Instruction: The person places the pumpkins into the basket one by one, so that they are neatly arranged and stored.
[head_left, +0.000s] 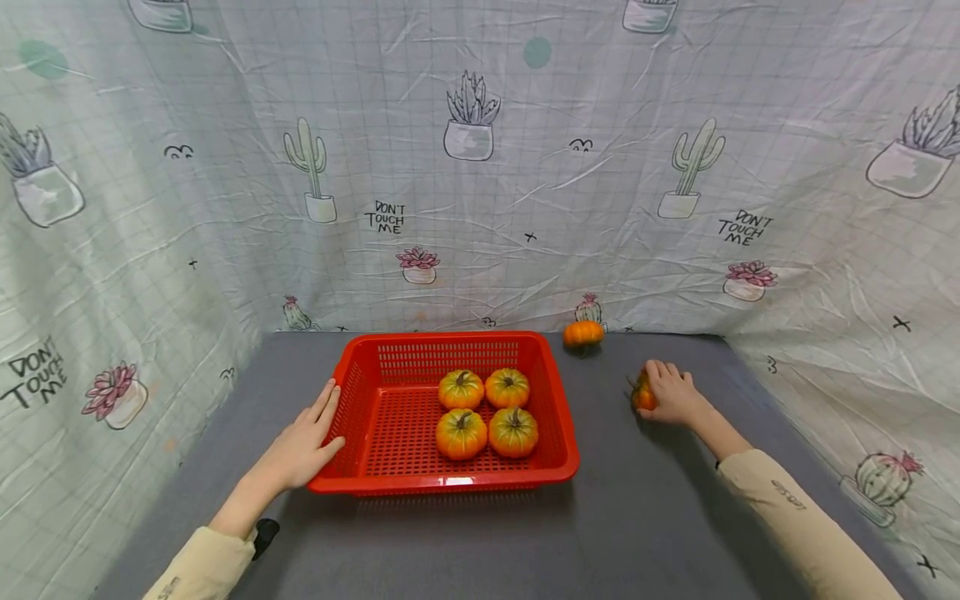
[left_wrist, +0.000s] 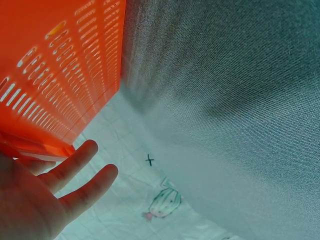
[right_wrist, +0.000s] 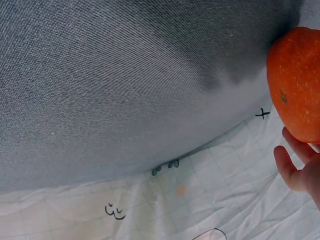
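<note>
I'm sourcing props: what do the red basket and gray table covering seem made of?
Red basket: probably glossy molded plastic, judging by bright highlights and regular slots. Gray table covering: apparently matte woven fabric, since wrist views show fine threads.

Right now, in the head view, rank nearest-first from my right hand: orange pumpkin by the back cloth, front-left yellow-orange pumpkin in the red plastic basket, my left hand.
1. Back pumpkin, right of the basket.
2. Front-left pumpkin, inside the basket.
3. Left hand, at the basket's left rim.
</note>
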